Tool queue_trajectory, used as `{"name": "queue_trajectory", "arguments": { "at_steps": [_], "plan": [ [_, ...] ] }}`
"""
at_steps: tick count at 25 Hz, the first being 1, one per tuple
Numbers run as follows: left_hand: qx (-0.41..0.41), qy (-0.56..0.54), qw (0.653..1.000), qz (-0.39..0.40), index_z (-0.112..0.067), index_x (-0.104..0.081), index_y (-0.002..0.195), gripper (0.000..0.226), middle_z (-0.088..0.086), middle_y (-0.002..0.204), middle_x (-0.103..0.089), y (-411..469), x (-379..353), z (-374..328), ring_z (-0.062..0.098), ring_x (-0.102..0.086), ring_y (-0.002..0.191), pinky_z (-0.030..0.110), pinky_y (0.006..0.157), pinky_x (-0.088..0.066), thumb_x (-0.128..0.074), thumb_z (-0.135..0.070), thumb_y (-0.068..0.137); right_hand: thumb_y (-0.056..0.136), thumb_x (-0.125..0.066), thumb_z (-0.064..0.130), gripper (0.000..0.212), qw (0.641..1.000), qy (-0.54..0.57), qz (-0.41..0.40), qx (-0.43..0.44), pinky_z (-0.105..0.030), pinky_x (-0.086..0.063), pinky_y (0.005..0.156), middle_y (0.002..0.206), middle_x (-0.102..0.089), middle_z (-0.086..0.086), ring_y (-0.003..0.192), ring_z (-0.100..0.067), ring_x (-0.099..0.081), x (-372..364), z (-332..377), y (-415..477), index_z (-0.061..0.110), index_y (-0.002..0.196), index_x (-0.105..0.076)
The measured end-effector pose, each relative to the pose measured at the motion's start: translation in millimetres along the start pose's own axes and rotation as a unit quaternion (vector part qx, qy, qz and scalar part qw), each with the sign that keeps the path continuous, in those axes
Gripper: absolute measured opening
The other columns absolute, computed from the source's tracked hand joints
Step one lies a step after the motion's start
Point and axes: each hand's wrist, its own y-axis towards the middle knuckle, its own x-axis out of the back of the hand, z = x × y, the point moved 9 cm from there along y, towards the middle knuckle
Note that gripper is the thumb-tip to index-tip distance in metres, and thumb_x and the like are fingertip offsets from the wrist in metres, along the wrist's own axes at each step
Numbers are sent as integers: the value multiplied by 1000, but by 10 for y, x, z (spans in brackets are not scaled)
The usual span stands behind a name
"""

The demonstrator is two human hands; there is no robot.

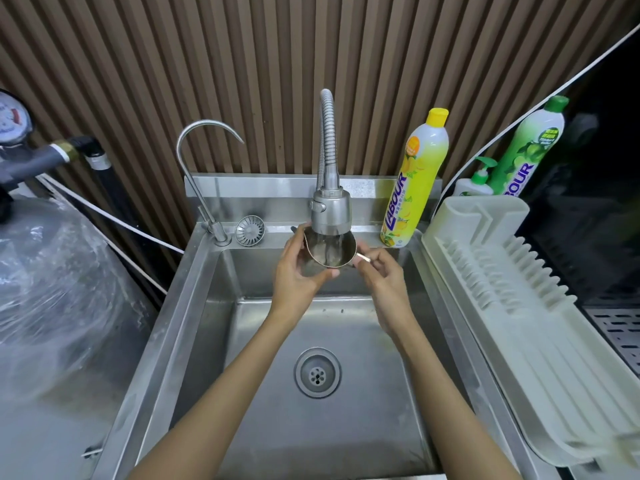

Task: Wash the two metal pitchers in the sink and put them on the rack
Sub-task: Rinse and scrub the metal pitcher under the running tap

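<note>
One small metal pitcher (pixel 330 250) is held over the steel sink (pixel 194 306), right under the spray head of the flexible faucet (pixel 330 211). Water runs into its open mouth. My left hand (pixel 299 268) wraps around the pitcher's body from the left, thumb across its front. My right hand (pixel 379 271) pinches the handle on the pitcher's right side. The white plastic rack (pixel 512 306) lies to the right of the sink and holds nothing. I see no second pitcher.
A yellow dish soap bottle (pixel 415 181) stands at the sink's back right corner, with a green bottle (pixel 526 147) and a pump bottle (pixel 476 183) behind the rack. A thin curved tap (pixel 201 161) and a strainer (pixel 250 230) sit at the back left. Plastic-wrapped equipment (pixel 59 289) is at left.
</note>
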Motion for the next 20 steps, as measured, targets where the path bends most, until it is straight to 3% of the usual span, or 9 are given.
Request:
{"name": "queue_trajectory", "arguments": {
  "at_steps": [2,4,6,8,10,12,15,17,20],
  "plan": [
    [-56,117,991,-7,-9,-46,134,85,1,127,-53,-16,74,-181,11,-52,114,8,99,-37,-82,-8,57,90,-47,-3,30,986,153,37,-60,-21,-44,84,90,-64,-2,98,-12,-62,-121,-256,27,11,64,-44],
    [-77,214,974,-14,-9,-48,133,85,4,123,-54,-96,108,-321,16,-51,114,17,100,-40,-83,-27,58,92,-47,4,24,970,208,71,-103,-29,-48,84,75,-69,-5,84,-20,-66,-219,-368,-29,11,69,-49],
    [-52,326,943,-34,-11,-50,129,85,6,116,-53,-153,127,-386,21,-49,112,31,96,-43,-71,-55,60,92,-50,16,17,977,160,67,-126,-31,-56,75,70,-71,-4,69,-17,-70,-209,-393,-97,11,76,-55],
    [15,368,928,-55,-12,-58,113,74,6,105,-55,-180,163,-280,23,-53,103,32,86,-44,-63,-67,64,91,-55,25,18,988,56,30,-141,-30,-59,58,77,-69,-9,65,-20,-69,-86,-360,-111,12,78,-57],
    [84,311,945,-50,-12,-63,90,56,2,86,-61,-221,161,-128,20,-59,83,29,71,-44,-63,-63,68,86,-61,31,26,988,-82,-19,-126,-37,-59,56,83,-66,-17,67,-32,-68,101,-140,-87,10,71,-58],
    [166,135,977,12,-13,-66,86,39,-4,74,-64,-267,31,125,8,-61,68,21,62,-49,-67,-51,74,82,-62,37,36,956,-282,-50,-63,-44,-56,67,77,-64,-21,74,-39,-66,210,247,-52,7,63,-53],
    [244,-164,948,120,-14,-61,100,17,3,97,-66,-266,-289,309,7,-66,78,23,69,-59,-64,-16,83,87,-57,31,27,876,-471,-74,65,-30,-36,66,74,-60,-10,83,-35,-60,63,764,-138,13,68,-49],
    [210,-240,940,124,-12,-56,111,33,1,105,-64,-113,-274,269,9,-66,87,23,74,-58,-62,2,81,88,-57,26,15,889,-436,-73,118,-31,-37,67,82,-66,-9,83,-32,-61,-39,834,-177,13,82,-57],
    [121,-181,973,74,-26,-56,105,63,-9,103,-64,71,-93,152,-1,-62,95,13,82,-51,-75,10,57,88,-57,15,9,967,-241,-51,61,-25,-47,81,97,-68,2,85,-11,-63,6,424,-55,20,80,-56]
  ]
}}
